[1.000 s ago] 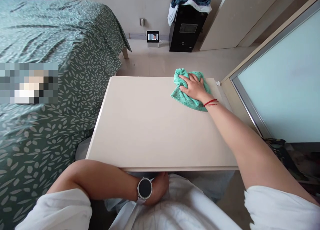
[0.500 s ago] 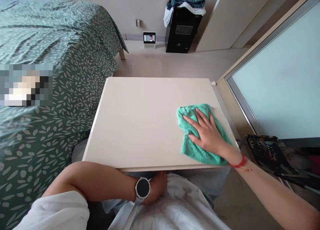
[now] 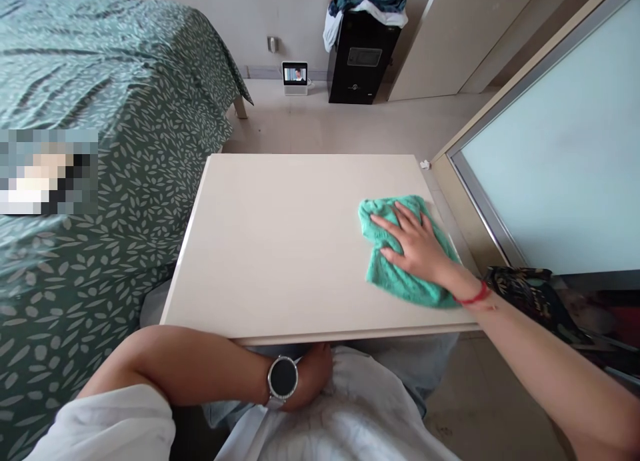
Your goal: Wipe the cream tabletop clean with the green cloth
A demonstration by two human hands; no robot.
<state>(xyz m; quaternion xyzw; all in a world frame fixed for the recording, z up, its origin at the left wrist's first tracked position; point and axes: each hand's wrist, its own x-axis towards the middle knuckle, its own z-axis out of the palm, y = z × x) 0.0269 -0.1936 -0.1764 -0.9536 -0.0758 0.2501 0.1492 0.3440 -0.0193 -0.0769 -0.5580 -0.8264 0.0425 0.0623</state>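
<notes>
Bed [image 3: 100,147] with leaf-print cover lies at nine o'clock. Left hand [image 3: 313,377] rests under the desk [image 3: 280,247] edge, grip unclear. Right hand [image 3: 417,244], fingers spread flat, presses the green cloth [image 3: 400,281] at three o'clock.

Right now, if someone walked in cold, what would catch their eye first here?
First, the green cloth on the right side of the cream table, with the right hand pressed flat on it, fingers spread. Next, the bed with its green leaf-patterned cover along the left. The left hand, with a round watch at the wrist, is tucked under the table's near edge against white clothing.
</notes>
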